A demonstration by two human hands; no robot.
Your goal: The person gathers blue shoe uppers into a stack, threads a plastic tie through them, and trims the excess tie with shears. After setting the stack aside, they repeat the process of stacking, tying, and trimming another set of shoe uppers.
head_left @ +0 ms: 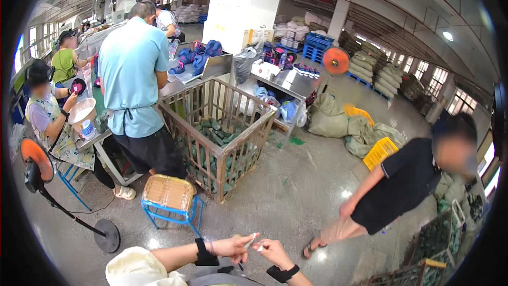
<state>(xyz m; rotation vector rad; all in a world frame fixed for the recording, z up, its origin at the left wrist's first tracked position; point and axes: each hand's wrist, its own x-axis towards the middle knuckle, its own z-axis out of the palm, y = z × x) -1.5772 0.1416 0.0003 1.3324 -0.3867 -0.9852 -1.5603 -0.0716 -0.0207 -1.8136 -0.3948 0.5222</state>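
Both my hands are close together low in the picture, with black bands around the wrists. My left hand (233, 247) points its forefinger to the right, and a small pale strip (250, 240) shows at its fingertips. Right beside it, my right hand (274, 252) is closed in a pinch around a tiny white piece (260, 248). These bits are too small to identify. Beyond my hands stands a blue-legged stool (168, 193) with a woven tan seat.
A brown slatted crate (219, 151) holds dark green pieces. A person in light blue (132, 69) stands at a bench with blue shoes (198, 55). On the right, a person in black (410, 185) is close by. A standing fan (39, 164) and yellow baskets (380, 152) occupy the floor.
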